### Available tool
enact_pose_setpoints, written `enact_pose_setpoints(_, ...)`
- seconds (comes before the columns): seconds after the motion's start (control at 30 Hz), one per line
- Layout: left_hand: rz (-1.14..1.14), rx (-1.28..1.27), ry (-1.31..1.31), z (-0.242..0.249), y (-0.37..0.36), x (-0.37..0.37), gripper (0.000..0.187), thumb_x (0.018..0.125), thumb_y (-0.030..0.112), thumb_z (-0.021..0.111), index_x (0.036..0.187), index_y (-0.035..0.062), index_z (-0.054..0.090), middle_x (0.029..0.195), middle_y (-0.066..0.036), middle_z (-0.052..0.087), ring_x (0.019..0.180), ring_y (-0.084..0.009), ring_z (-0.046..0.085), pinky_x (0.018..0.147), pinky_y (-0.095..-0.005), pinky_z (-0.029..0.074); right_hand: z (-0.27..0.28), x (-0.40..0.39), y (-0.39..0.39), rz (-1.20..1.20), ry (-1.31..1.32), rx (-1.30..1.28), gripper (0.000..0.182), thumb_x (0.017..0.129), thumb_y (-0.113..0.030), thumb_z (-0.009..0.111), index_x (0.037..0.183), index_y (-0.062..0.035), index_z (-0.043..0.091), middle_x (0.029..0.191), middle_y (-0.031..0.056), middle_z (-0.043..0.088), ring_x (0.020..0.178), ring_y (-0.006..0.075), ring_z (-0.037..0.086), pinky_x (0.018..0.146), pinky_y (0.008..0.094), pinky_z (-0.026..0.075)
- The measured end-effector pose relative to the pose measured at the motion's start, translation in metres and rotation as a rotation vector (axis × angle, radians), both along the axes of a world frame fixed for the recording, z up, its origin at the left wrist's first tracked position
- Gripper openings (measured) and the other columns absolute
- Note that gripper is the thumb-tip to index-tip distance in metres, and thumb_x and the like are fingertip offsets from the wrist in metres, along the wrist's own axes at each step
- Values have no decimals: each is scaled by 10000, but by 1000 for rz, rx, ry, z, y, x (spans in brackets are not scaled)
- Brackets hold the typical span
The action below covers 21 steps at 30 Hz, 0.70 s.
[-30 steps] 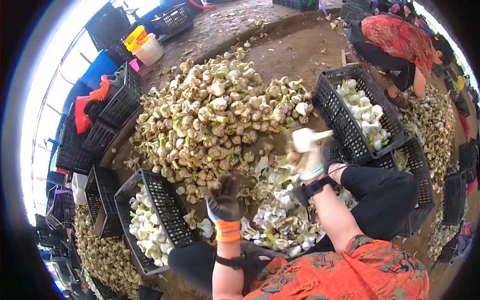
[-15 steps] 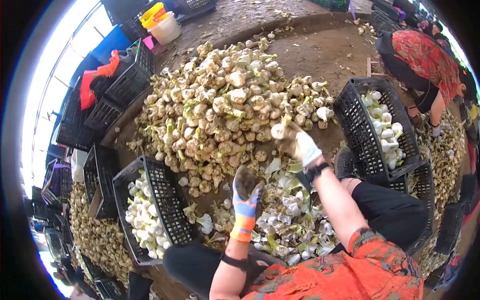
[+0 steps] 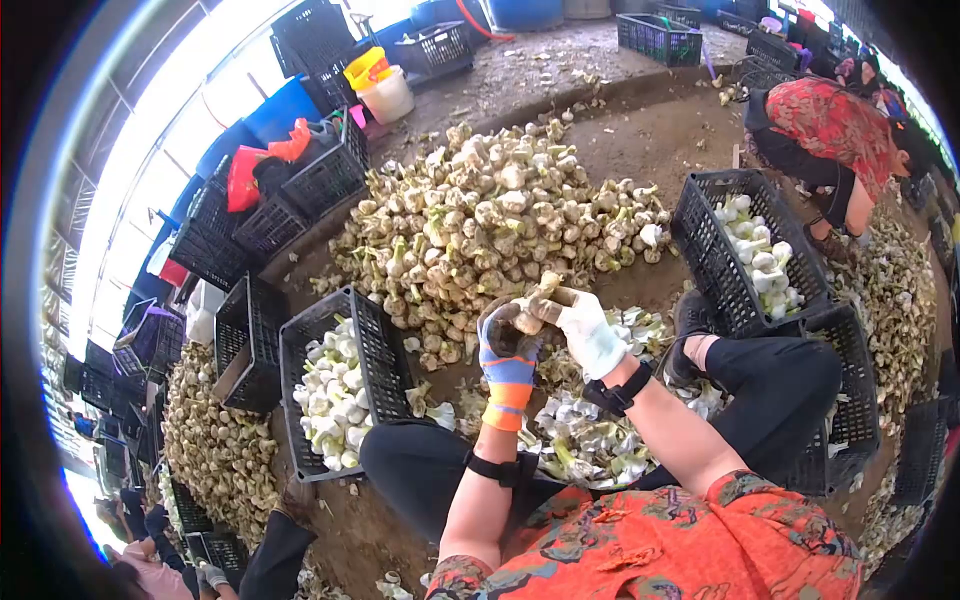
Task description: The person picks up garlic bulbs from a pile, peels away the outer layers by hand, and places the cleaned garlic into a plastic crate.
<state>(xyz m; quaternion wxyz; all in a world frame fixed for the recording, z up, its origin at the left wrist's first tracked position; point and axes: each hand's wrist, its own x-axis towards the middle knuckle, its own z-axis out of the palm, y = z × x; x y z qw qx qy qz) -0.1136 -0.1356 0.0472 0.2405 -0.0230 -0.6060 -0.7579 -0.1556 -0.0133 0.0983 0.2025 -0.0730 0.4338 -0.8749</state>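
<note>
A garlic bulb with a short stem is between my two gloved hands, in front of the big heap of unpeeled garlic. My left hand, in a blue and orange glove with a dark palm, is closed around the bulb's left side. My right hand, in a white glove with soiled fingertips, grips the bulb from the right near its stem. Loose garlic skins lie below my hands, between my legs.
Black crates of cleaned white garlic stand at my left and right. A person in a red patterned top bends over at the right. A white bucket stands at the back left; another garlic heap lies far left.
My right hand has brought the garlic bulb from the heap's edge to my left hand, which now closes on it. The view has tilted up and shifted.
</note>
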Motion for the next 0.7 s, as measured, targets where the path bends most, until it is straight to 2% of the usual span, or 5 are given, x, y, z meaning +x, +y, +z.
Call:
enact_pose_setpoints(0.23, -2, -100, 60, 8, -2, 16, 567, 680, -102, 708, 1187, 31, 494, 1202, -78, 544, 1075, -183, 543, 932, -326, 463, 13, 15, 19, 95, 99, 104, 230, 821, -36, 623, 1044, 19, 612, 971, 59, 653, 892, 139, 612, 823, 264, 473)
enact_pose_setpoints(0.47, -287, 509, -89, 40, 15, 34, 447, 863, 48, 594, 1285, 74, 450, 1191, -92, 538, 1029, -237, 572, 831, -371, 526, 7, 11, 51, -100, 893, 513, 336, 745, 108, 557, 1067, 16, 594, 1035, 46, 630, 954, 115, 586, 860, 270, 467)
enact_pose_setpoints(0.57, -383, 514, -138, 35, 21, 31, 385, 939, 188, 504, 1296, 62, 436, 1134, -96, 556, 925, -215, 604, 753, -331, 551, 2, 10, 67, 22, 614, 424, 324, 738, 82, 568, 1056, 19, 584, 1047, 60, 629, 975, 132, 588, 850, 281, 478)
enact_pose_setpoints(0.63, -335, 183, -167, 35, 28, 32, 400, 970, 253, 431, 1322, 64, 392, 1171, -111, 529, 960, -228, 594, 777, -347, 548, -3, 17, 70, -284, 921, 768, 271, 698, -41, 585, 963, 14, 589, 874, 200, 597, 832, 349, 586, 735, 385, 479)
enact_pose_setpoints(0.7, -238, 220, -258, 20, 36, 23, 468, 917, 214, 556, 1328, 90, 368, 1183, -113, 537, 1001, -224, 584, 790, -358, 534, 18, 31, 70, -416, 1019, 771, 214, 726, -85, 602, 926, -6, 609, 853, 192, 607, 818, 354, 594, 709, 406, 475)
